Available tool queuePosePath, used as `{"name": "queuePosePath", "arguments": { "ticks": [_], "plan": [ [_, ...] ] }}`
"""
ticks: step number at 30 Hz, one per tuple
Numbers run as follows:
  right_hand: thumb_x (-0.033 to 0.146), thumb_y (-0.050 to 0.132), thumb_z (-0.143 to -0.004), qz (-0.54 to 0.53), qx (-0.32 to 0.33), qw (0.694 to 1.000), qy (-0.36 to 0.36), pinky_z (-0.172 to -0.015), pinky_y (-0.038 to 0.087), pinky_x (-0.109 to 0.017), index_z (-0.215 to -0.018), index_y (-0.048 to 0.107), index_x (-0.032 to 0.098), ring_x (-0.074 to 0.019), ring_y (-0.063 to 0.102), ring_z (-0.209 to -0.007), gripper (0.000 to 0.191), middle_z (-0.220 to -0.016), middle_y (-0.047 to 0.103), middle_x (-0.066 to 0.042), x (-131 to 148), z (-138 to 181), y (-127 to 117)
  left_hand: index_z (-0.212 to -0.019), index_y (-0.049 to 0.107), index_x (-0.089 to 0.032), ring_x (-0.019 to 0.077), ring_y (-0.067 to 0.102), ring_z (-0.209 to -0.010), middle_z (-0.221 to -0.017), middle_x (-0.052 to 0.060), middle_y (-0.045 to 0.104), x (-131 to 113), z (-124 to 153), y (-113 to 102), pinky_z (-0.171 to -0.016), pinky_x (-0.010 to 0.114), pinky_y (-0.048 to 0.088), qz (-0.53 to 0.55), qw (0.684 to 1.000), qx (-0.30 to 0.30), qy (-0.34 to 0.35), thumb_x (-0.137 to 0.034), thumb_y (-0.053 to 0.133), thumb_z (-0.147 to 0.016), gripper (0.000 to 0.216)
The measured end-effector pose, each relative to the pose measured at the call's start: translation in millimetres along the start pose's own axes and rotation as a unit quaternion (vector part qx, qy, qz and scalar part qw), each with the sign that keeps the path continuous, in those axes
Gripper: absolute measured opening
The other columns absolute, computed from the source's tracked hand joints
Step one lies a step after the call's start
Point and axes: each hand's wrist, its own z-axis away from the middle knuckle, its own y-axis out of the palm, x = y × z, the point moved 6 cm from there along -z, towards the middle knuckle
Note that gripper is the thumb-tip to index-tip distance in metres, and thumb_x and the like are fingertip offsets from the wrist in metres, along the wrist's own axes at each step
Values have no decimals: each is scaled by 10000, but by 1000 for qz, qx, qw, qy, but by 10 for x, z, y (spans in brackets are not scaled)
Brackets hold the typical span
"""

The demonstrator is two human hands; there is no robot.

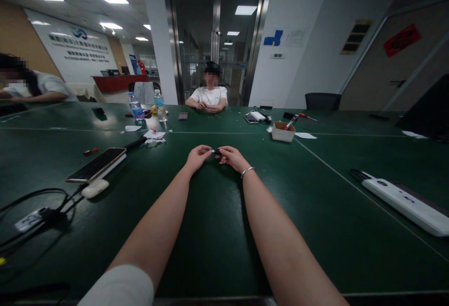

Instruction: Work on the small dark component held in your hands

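Out over the middle of the green table, both hands meet at a small black piece (217,151) with a shiny metal end; it looks like a USB stick or plug, too small to be sure. My left hand (198,158) is closed, thumb and fingertips pinching at the metal end. The black body sits between the thumb and fingers of my right hand (234,157), which wears a silver bracelet (248,171) at the wrist. Fingertips hide part of the piece.
Left on the table (217,231) lie a phone (96,164), a white rounded case (95,188) and black cables (52,214). A small box (283,133) stands ahead right, a white power strip (403,203) far right. Bottles (159,105) stand ahead left; a person (210,93) sits opposite.
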Motion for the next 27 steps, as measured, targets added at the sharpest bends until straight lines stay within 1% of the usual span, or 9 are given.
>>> {"name": "queuePosePath", "arguments": {
  "ticks": [3,5,8,10,15,18,21,24,27],
  "plan": [
    [170,600,-862,-2,-1,1000,0,-514,556,-203,-925,576,139,-53,532,-412,75,-646,675,-25,4,5,1,-918,676,-163,150,620,-720,-762,35,677,9,-3,-1,-730,303,491,-1,1000,4,3,-328,764,-614,357],
    [162,606,-854,-2,-5,1000,1,-517,559,-208,-948,568,143,-54,536,-414,103,-653,674,-23,6,9,-2,-903,674,-154,150,619,-714,-753,40,677,23,-1,-2,-734,310,491,7,1000,0,-14,-327,763,-621,343],
    [130,631,-824,1,-18,1000,-4,-521,566,-225,-1006,554,147,-60,544,-419,198,-662,664,-7,12,14,-19,-863,667,-140,137,604,-665,-711,36,665,39,-3,6,-702,301,486,15,999,-7,-39,-354,751,-642,319],
    [108,633,-813,0,-19,1000,-12,-531,569,-229,-1003,560,141,-61,551,-428,206,-660,650,4,15,13,-23,-828,663,-138,132,597,-647,-693,32,660,41,-10,11,-665,286,479,14,999,-9,-42,-373,748,-644,311],
    [140,628,-823,7,1,1000,-17,-517,554,-213,-952,574,139,-60,549,-434,140,-669,655,-6,1,-4,-10,-772,662,-146,129,583,-613,-657,23,647,50,-27,-5,-612,269,459,0,999,-22,-45,-411,739,-642,305],
    [169,629,-821,14,20,999,-23,-496,539,-205,-1009,566,152,-63,535,-428,199,-626,644,6,10,2,4,-738,660,-147,122,562,-580,-636,21,636,52,-31,-24,-587,263,438,-10,999,-28,-45,-449,725,-646,322],
    [126,672,-751,5,39,999,-28,-529,553,-216,-1035,577,174,-56,533,-445,303,-637,638,26,22,18,14,-687,650,-151,109,537,-544,-608,14,619,58,-43,-43,-556,249,414,-23,998,-33,-40,-491,705,-655,346],
    [88,689,-691,-15,30,999,-41,-569,571,-241,-1016,588,191,-53,541,-463,356,-669,636,37,27,17,-15,-677,640,-151,98,516,-521,-587,5,600,79,-52,-77,-530,236,390,-20,997,-57,-51,-505,688,-665,358],
    [103,678,-700,-30,8,998,-47,-589,577,-255,-993,593,192,-49,544,-469,318,-701,644,25,10,-3,-58,-691,632,-144,85,487,-498,-576,-3,581,86,-46,-104,-516,229,374,-4,994,-82,-68,-498,671,-684,356]
  ]
}}
